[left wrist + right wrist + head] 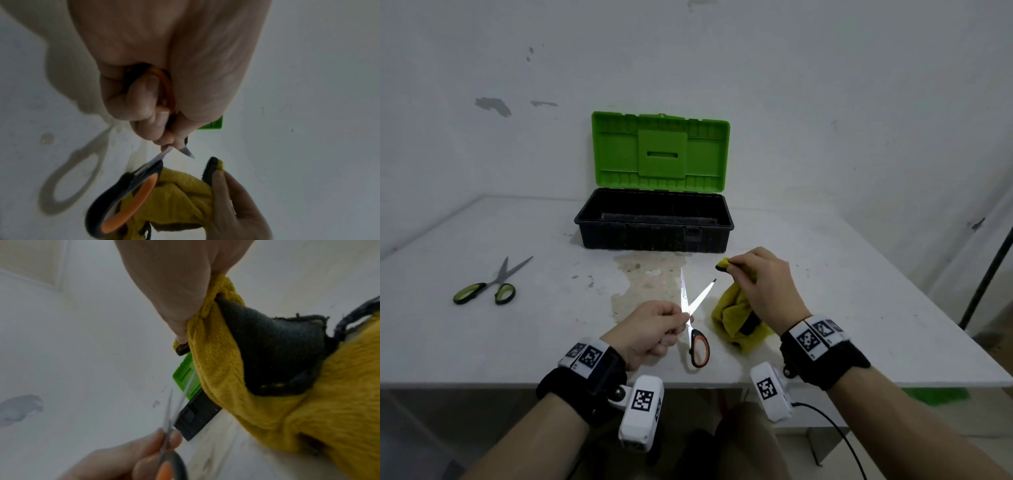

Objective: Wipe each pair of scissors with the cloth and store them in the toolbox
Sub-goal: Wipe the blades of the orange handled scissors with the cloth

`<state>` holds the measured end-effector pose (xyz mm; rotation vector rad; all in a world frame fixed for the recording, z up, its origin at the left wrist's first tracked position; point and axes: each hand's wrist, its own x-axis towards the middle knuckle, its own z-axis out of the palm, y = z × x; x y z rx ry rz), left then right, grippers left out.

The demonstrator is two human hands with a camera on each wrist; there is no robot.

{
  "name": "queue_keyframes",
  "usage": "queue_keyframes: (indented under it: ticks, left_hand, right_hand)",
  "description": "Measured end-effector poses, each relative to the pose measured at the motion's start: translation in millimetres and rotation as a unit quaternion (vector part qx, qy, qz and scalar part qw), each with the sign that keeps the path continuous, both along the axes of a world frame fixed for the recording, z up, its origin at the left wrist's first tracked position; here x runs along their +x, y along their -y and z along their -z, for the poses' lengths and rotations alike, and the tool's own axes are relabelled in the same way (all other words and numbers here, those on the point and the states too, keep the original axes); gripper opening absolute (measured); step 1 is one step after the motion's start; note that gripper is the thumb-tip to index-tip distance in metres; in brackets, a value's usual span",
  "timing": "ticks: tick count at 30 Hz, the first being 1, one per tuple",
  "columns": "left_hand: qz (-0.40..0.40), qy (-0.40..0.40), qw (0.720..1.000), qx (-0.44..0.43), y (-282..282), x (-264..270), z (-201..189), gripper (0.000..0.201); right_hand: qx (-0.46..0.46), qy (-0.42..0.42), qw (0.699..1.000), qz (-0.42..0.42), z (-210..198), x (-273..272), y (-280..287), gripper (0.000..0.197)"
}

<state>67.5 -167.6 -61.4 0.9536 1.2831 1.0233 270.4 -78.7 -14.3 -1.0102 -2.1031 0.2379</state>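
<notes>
My left hand [671, 323] grips the orange-handled scissors [697, 329] near the pivot, above the table's front. Their blades are spread and point away from me. In the left wrist view my fingers [144, 104] curl round one orange handle while the other handle [123, 199] hangs free. My right hand [753, 277] holds the yellow cloth [738, 318] bunched just right of the blades, apart from them. A second pair, the green-handled scissors [489, 286], lies on the table at the left. The toolbox [654, 236] stands with its green lid [661, 150] up.
The white table [842, 308] has a brownish stain [647, 274] in front of the toolbox. A wall runs close behind the box. A dark pole [986, 274] leans at the right edge. In the right wrist view the toolbox corner [197, 412] shows behind the cloth [308, 402].
</notes>
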Motion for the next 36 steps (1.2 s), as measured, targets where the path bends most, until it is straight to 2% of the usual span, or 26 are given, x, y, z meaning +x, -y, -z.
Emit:
queue_keyframes:
  ticks: [7,11,21,26,29,32,34,36]
  left_hand:
    - [-0.016,-0.049,0.999,-0.008,-1,-1,-5,0.012]
    - [-0.007,-0.061,0.998,0.005,0,-5,-10,0.016]
    - [0.036,-0.12,0.992,0.034,4,-6,-18,0.017]
    - [0.056,-0.102,0.993,0.022,5,-2,-16,0.02]
    - [0.036,-0.073,0.997,0.008,4,-3,-16,0.022]
    - [0.029,-0.058,0.998,0.014,4,-6,-16,0.02]
    - [0.041,-0.075,0.996,0.024,4,-4,-17,0.011]
    - [0.05,-0.108,0.993,0.03,5,1,-17,0.009]
  right_hand:
    - [0.031,0.066,0.99,-0.122,8,-2,17,0.017]
    - [0.049,0.125,0.978,-0.159,17,-8,20,0.018]
    - [0.109,0.188,0.967,-0.129,10,-27,33,0.013]
    - [0.039,0.128,0.991,-0.029,-3,-34,16,0.02]
    - [0.023,0.08,0.996,-0.044,-8,-30,18,0.017]
    - [0.018,0.16,0.982,-0.094,-6,-28,36,0.019]
    - [0.026,0.216,0.971,-0.096,-3,-31,42,0.022]
    - [0.025,0.216,0.973,-0.071,-2,-34,38,0.022]
